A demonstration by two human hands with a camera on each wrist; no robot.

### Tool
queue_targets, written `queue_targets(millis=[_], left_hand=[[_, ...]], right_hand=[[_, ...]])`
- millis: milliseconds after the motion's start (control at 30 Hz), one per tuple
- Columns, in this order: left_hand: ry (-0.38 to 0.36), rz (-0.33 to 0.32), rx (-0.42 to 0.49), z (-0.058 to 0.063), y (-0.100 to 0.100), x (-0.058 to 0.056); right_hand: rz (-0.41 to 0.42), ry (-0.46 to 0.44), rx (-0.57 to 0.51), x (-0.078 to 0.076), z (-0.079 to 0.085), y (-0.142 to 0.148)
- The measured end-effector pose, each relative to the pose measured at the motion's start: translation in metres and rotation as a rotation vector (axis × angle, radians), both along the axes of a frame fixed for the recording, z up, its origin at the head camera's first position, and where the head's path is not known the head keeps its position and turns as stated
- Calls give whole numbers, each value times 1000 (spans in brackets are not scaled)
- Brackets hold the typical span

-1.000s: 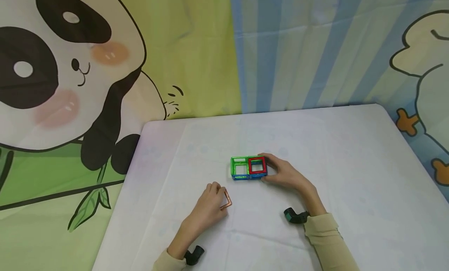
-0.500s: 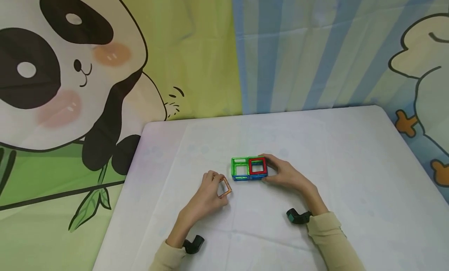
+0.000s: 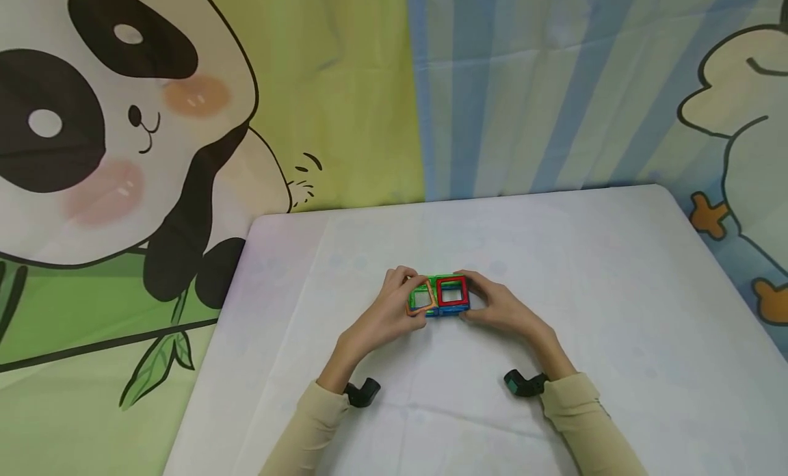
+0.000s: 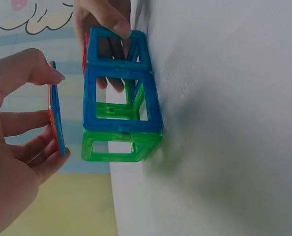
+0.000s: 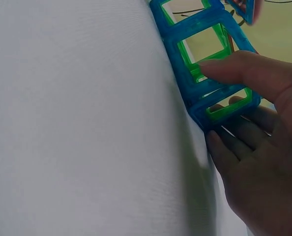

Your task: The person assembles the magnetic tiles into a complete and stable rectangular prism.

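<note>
A two-cell box of magnetic tiles (image 3: pixel 447 312) stands on the table, with green and blue square frames for its walls. A red square tile (image 3: pixel 451 280) covers the right cell. My right hand (image 3: pixel 501 303) grips the box's right end, thumb on a blue wall (image 5: pixel 186 81) and fingers on the far side. Between thumb and fingertips, my left hand (image 3: pixel 383 316) pinches an orange square tile (image 4: pixel 51 105) by its edges. That tile hovers over the left cell, and a gap separates it from the box in the left wrist view. Its edge facing the box looks blue there.
A white-covered table (image 3: pixel 554 250) spreads around both hands. Behind it hangs a printed cloth (image 3: pixel 363 93) with a panda and stripes. Small black wrist cameras (image 3: pixel 363 392) stick out below each wrist.
My left hand has lifted the orange tile and carried it away from me and to the right, until it is over the box's left cell. My right hand has stayed on the box.
</note>
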State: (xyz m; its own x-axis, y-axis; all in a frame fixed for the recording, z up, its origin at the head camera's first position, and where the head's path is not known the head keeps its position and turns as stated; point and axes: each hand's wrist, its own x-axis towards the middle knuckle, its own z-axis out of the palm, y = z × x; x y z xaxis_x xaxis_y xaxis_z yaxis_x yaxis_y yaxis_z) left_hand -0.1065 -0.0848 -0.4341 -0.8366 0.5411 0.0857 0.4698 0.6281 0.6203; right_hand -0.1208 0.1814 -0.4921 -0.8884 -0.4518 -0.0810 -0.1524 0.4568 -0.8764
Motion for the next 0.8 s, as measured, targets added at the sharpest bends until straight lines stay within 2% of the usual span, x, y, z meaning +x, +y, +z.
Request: queue_targets(millis=[333,633,800], left_hand=[[-33,-121,-66,-6,9,-24],[-114,-157,-76,-2,0,-34],[-123,-182,-61,-4,-4,-36]], right_hand=[[-6,24,-10,1,-5,-1],[-6,20,-18,3,-4,-2],[-18,21,-12,3,-4,-3]])
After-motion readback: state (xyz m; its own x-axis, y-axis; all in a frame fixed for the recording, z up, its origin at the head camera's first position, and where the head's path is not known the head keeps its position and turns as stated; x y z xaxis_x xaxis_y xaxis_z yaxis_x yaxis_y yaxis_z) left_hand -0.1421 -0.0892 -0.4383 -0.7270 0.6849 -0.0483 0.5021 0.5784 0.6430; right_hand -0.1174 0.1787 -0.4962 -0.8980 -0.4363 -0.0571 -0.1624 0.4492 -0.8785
